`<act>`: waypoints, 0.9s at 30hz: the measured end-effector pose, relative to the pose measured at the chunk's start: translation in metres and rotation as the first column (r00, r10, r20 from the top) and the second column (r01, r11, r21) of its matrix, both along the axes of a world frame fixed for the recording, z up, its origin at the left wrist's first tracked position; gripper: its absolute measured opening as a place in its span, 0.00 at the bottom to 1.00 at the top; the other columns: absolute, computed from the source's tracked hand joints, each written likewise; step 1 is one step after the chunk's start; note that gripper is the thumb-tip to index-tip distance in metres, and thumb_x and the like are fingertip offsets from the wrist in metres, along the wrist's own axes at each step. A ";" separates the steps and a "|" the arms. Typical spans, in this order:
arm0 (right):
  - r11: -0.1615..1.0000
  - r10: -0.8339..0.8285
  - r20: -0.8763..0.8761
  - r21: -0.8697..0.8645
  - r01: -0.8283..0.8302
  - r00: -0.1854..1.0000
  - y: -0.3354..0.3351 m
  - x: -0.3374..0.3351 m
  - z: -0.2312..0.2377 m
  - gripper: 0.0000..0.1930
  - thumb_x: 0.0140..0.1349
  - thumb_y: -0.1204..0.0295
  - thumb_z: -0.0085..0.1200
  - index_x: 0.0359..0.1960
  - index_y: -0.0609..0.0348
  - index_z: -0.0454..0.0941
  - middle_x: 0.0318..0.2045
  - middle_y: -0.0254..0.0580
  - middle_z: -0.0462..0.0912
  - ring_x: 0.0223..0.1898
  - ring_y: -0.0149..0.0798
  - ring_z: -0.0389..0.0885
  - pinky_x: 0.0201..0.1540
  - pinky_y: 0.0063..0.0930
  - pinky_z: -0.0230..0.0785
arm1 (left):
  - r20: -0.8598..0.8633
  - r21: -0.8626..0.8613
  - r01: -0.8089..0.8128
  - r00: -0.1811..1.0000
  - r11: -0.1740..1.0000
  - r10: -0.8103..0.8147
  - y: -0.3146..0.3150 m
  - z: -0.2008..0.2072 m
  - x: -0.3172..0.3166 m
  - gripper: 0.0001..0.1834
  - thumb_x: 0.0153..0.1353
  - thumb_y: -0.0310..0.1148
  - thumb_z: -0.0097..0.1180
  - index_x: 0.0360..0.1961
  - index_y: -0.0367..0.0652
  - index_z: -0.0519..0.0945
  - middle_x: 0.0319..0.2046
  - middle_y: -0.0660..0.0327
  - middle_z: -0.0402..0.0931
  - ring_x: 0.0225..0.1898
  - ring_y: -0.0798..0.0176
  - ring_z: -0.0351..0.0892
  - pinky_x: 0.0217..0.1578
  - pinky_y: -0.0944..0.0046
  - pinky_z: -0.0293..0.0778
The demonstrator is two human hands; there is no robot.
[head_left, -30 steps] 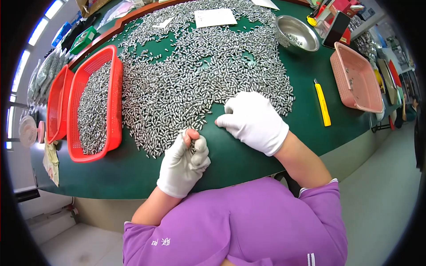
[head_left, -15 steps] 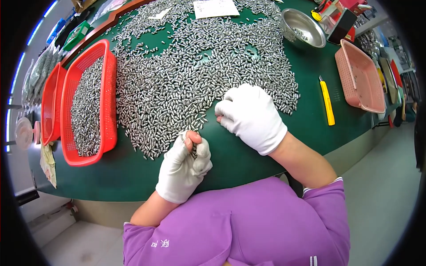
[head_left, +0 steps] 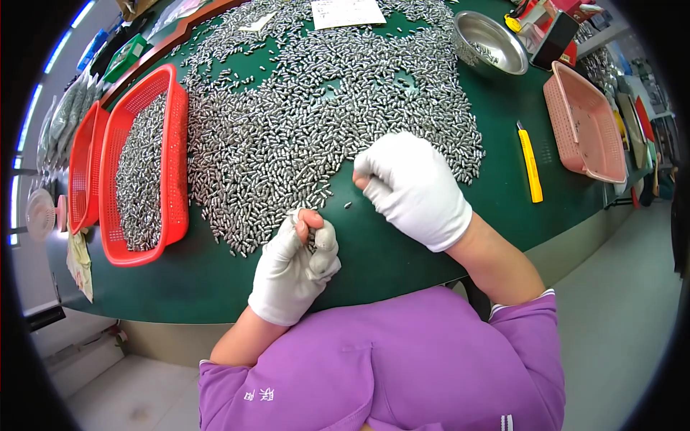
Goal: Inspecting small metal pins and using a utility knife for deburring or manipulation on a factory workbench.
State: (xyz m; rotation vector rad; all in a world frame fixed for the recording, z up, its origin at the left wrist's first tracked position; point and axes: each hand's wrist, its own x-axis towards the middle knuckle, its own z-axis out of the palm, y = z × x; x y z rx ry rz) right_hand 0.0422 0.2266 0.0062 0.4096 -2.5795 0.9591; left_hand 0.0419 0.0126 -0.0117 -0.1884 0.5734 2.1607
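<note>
A wide spread of small silvery metal pieces (head_left: 287, 129), short and rod-like, covers the green tabletop (head_left: 208, 287). My left hand (head_left: 295, 269), in a white glove with bare thumb and finger tips, is closed at the near edge of the spread. A few of the metal pieces show between its curled fingers. My right hand (head_left: 413, 190), gloved alike, is curled over the spread's near right edge. Its bare fingertip peeks out on the left; whatever it may pinch is hidden. Between the hands, one loose metal piece (head_left: 348, 205) lies on the green surface.
At left stands a red perforated basket (head_left: 176, 158) full of metal pieces, with another red basket (head_left: 85, 169) beside it. Toward the right are a yellow cutter knife (head_left: 530, 164), a pink basket (head_left: 564, 133) and a steel bowl (head_left: 514, 54). White paper (head_left: 348, 13) lies at the back.
A single metal piece now lies apart between my hands. My right hand has shifted slightly right and turned, its fingers more tucked in. My left hand stays nearly in place.
</note>
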 end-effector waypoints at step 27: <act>0.986 -0.020 -0.008 0.168 0.021 1.000 0.009 -0.003 0.000 0.09 0.42 0.74 0.64 0.29 0.53 0.81 0.29 0.36 0.79 0.32 0.42 0.77 0.38 0.34 0.71 | -0.002 0.014 -0.026 1.000 1.000 0.026 0.000 -0.001 -0.002 0.10 0.68 0.39 0.47 0.40 0.46 0.75 0.25 0.62 0.69 0.21 0.69 0.61 0.24 0.70 0.59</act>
